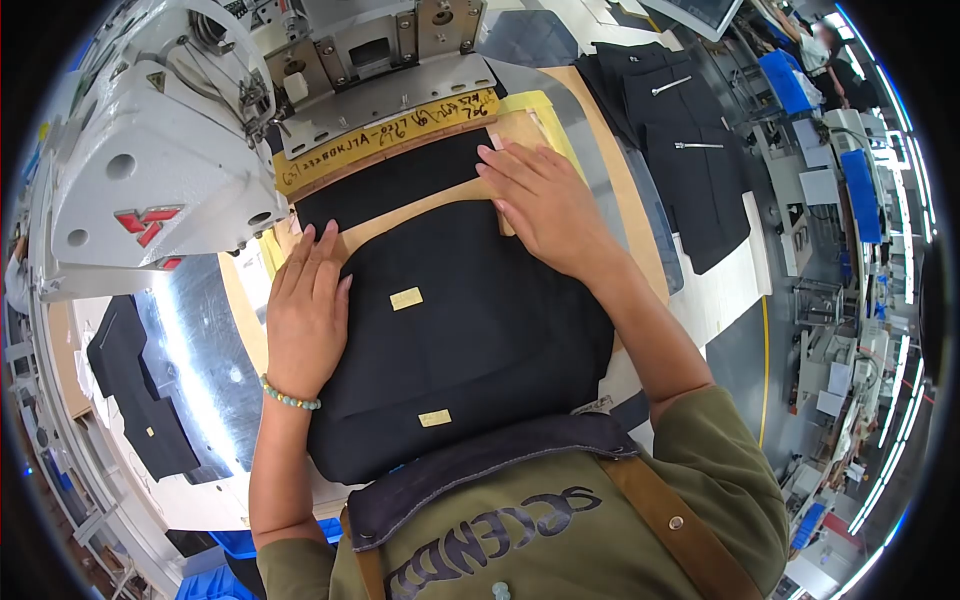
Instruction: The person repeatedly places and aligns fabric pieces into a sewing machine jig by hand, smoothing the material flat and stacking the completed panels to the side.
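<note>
A large black fabric panel [450, 330] with two small yellow tags lies in front of me, its near edge against my apron. Beyond it a narrow black fabric strip [390, 186] lies on a tan template board [375, 228]. My left hand [305, 315] rests flat at the panel's left edge, its fingertips by the strip's left end. My right hand [545, 205] lies with fingers stretched out at the strip's right end, over the board. A yellow strip with handwriting [390, 140] runs along the strip's far side, beneath a metal clamp plate [385, 108].
A white sewing machine head [130, 180] stands close to my left hand. More black garment pieces lie at the right [685, 150] and at the left [140, 390]. A blue crate [210, 578] is below left. Another person [820, 60] is far off at the right.
</note>
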### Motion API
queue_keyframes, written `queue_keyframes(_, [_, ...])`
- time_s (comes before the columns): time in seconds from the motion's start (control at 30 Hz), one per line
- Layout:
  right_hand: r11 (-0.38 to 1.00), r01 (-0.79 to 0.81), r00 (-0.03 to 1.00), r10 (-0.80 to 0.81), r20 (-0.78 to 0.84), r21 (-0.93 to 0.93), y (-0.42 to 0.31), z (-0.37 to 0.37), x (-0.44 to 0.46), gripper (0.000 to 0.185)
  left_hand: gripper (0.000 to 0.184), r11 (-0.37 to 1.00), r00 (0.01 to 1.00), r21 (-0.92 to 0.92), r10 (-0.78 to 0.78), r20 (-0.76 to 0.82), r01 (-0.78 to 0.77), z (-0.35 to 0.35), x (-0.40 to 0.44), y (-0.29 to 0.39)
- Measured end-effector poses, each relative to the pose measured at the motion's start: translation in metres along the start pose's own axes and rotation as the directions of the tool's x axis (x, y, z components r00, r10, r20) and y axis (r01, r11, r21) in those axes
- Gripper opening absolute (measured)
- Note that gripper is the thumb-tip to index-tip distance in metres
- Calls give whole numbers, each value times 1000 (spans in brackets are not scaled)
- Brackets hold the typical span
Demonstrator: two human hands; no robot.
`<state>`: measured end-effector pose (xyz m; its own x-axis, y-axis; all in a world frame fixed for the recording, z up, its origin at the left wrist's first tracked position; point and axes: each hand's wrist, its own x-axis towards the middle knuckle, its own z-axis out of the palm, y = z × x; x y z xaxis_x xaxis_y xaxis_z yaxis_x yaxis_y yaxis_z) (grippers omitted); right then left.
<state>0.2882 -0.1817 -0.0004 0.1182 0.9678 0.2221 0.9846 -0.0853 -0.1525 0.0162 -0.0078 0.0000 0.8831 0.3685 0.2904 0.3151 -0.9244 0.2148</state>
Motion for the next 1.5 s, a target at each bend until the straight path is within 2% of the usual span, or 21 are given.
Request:
queue_keyframes(0.27, [999,-3,1000,3,-19,32,-2,-3,1,40,48,999,1000,-33,0,-11,-1,1,-1,-2])
queue_keyframes(0.4, [992,-34,998,40,-40,121,-5,-6,2,37,32,992,995,-125,4,-103,-17,-3,-1,-4])
queue_keyframes(0.47, [977,20,993,5,-117,213,-7,-14,2,35,22,978,986,-208,-16,-167,-19,-13,0,0])
queue_keyframes(0.57, [922,139,979,-72,-192,361,-28,-43,8,32,16,957,972,-268,47,-232,-111,-41,-1,15])
queue_keyframes(0.63, [884,208,961,-106,-255,419,-57,-70,15,30,24,921,960,-336,110,-259,-197,-60,-1,25])
queue_keyframes(0.7, [828,242,969,-174,-177,506,-66,-76,12,28,32,879,952,-411,134,-276,-243,-77,1,35])
queue_keyframes(0.73, [794,257,966,-215,-141,551,-70,-78,13,27,32,867,957,-445,105,-272,-222,-82,1,37])
queue_keyframes(0.77, [768,274,960,-182,-213,579,-76,-81,17,25,32,856,961,-477,75,-267,-199,-87,1,37])
queue_keyframes(0.8, [785,239,969,-153,-195,572,-76,-83,22,22,32,844,964,-507,43,-264,-177,-89,0,36])
queue_keyframes(0.87, [817,164,983,-90,-158,552,-71,-88,34,17,29,836,978,-548,-93,-184,-23,-80,3,27])
queue_keyframes(0.9, [860,89,996,-70,-57,502,-68,-87,43,13,33,837,974,-547,-141,-177,22,-68,5,21])
queue_keyframes(0.93, [848,64,998,-55,-32,526,-60,-74,50,12,38,834,967,-548,-188,-172,65,-54,7,14])
queue_keyframes(1.0, [821,10,999,-26,19,571,-47,-36,59,15,43,747,946,-612,-324,6,259,-29,5,1])
queue_keyframes(1.03, [857,1,999,-22,34,516,-47,-29,62,17,45,691,918,-629,-383,100,356,-21,3,-4])
queue_keyframes(1.13, [912,-14,996,-23,86,411,-44,-5,66,18,46,777,930,-571,-362,-62,264,-4,0,-3])
queue_keyframes(1.27, [925,7,991,-57,121,380,-37,-3,72,19,31,969,989,-248,-42,-145,5,0,-7,-10])
queue_keyframes(1.3, [924,5,991,-54,120,383,-37,-3,73,19,27,969,994,-246,-1,-108,-26,-2,-6,-10])
queue_keyframes(1.4, [912,-28,991,-30,134,410,-35,-9,85,20,24,982,978,-82,160,-136,-172,-11,4,-14])
queue_keyframes(1.5, [893,-125,987,69,142,433,-34,-13,97,21,27,992,985,-56,100,-140,-109,1,12,-26])
